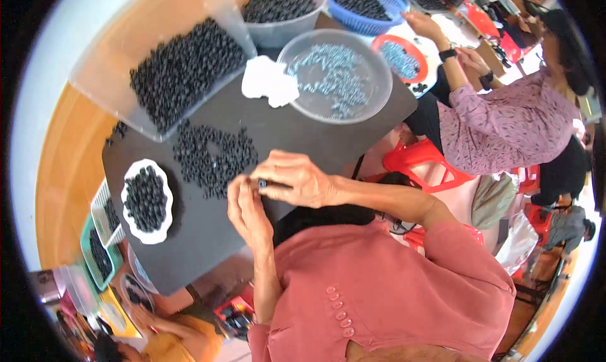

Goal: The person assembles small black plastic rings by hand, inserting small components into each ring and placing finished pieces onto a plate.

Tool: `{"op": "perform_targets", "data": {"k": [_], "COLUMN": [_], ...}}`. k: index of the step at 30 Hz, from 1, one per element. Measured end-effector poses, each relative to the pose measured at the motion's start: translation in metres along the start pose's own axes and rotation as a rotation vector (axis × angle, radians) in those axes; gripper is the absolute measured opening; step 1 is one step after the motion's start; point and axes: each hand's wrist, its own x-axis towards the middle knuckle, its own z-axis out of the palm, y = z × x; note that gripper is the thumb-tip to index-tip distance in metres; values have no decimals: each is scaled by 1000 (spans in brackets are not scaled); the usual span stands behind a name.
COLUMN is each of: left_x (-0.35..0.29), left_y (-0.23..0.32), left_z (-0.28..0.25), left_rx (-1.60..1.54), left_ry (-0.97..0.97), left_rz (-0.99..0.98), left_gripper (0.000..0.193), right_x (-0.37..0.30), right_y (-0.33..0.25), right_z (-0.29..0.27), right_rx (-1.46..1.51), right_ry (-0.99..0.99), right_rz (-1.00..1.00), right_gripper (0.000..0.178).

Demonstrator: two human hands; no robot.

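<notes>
My right hand (293,180) is closed in a pinch around a small black part (262,183) with a pale bluish end. Right beside it, my left hand (247,212) has its fingers curled together; whatever lies within them is hidden. Both hands hover at the near edge of the dark table (208,239). Just beyond my fingertips spreads a loose pile of small black parts (214,157). To the left, a white scalloped dish (167,218) holds more black pieces. Farther off, a round clear tray (379,94) contains small bluish metal pieces.
A clear bin (101,78) of black parts stands at the far left, beside a white crumpled cloth (268,81). Tubs line the back, including a blue basket (396,10). One co-worker (505,125) sits right; another (180,337) is at lower left. A red stool (423,166) stands nearby.
</notes>
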Motion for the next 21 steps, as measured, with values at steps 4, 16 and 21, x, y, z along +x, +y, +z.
{"op": "perform_targets", "data": {"k": [4,16,21], "left_x": [-9,0,-1], "left_y": [7,7,3], "left_z": [2,6,2], "left_rx": [35,221,190], "left_ry": [-32,-176,-158], "left_rz": [47,135,98], "left_gripper": [21,23,20], "right_x": [16,165,119], "right_y": [-16,65,62], "right_z": [-22,-119,-32], "right_rx": [-198,-654,-379], "right_ry": [23,316,-139], "right_rz": [-130,-151,-70], "right_gripper": [27,24,16]}}
